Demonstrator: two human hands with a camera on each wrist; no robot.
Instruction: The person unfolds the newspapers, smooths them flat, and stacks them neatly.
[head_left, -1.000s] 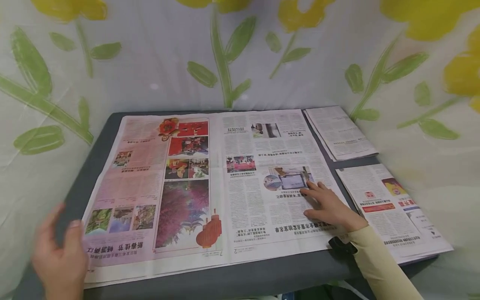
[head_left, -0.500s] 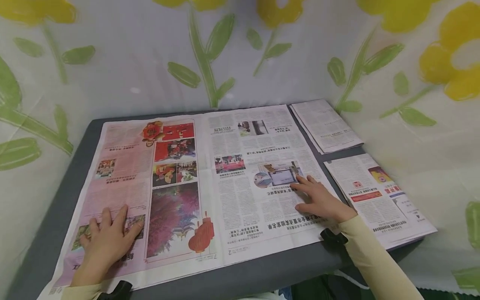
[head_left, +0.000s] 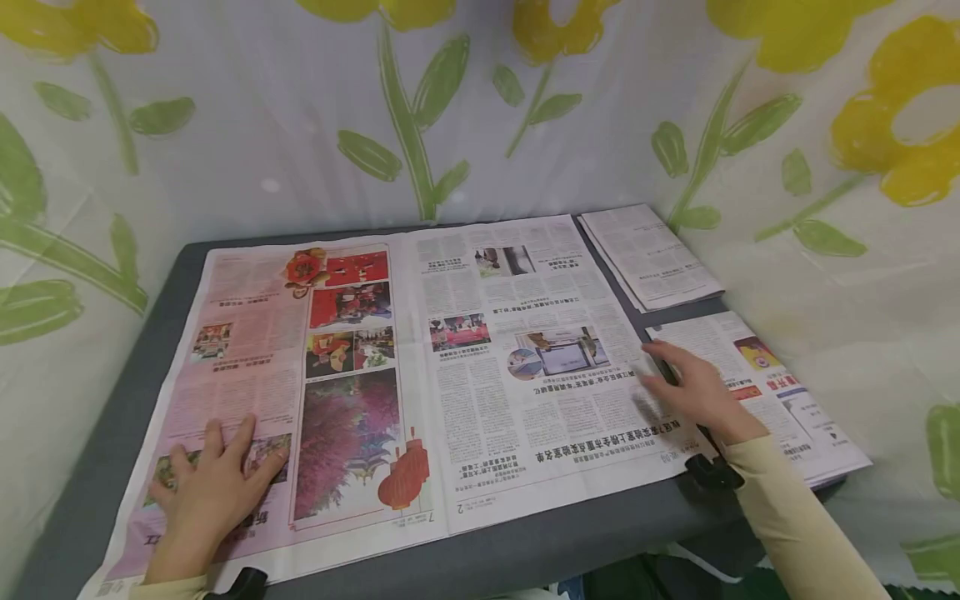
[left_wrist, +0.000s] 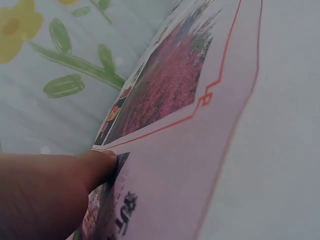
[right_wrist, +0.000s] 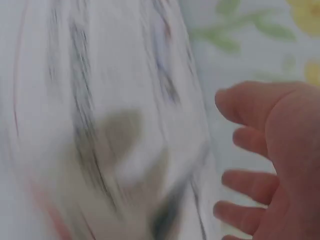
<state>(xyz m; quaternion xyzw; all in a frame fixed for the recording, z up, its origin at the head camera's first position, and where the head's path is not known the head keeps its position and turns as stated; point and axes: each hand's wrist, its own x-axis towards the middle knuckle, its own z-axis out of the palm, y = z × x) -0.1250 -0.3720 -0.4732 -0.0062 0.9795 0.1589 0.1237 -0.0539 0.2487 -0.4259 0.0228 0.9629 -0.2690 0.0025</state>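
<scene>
A wide newspaper (head_left: 495, 417) lies unfolded on the dark grey table (head_left: 360, 575), with a pinkish page on the left and a mostly text page on the right. My left hand (head_left: 213, 496) rests on the pinkish page, fingers spread. In the left wrist view its thumb (left_wrist: 97, 167) touches the paper beside a photo. My right hand (head_left: 705, 387) hovers at the right edge of the newspaper, partly over a folded newspaper (head_left: 787, 417). The right wrist view shows its loosely bent fingers apart from the paper, holding nothing, with a shadow on the page below.
Another folded newspaper (head_left: 652, 258) lies at the far right corner of the table. A pale curtain (head_left: 285, 125) with painted yellow flowers surrounds the table at the back and sides.
My left hand came from the left side down onto the pinkish page and stays there. The right hand lifted off the text page and moved right to its edge.
</scene>
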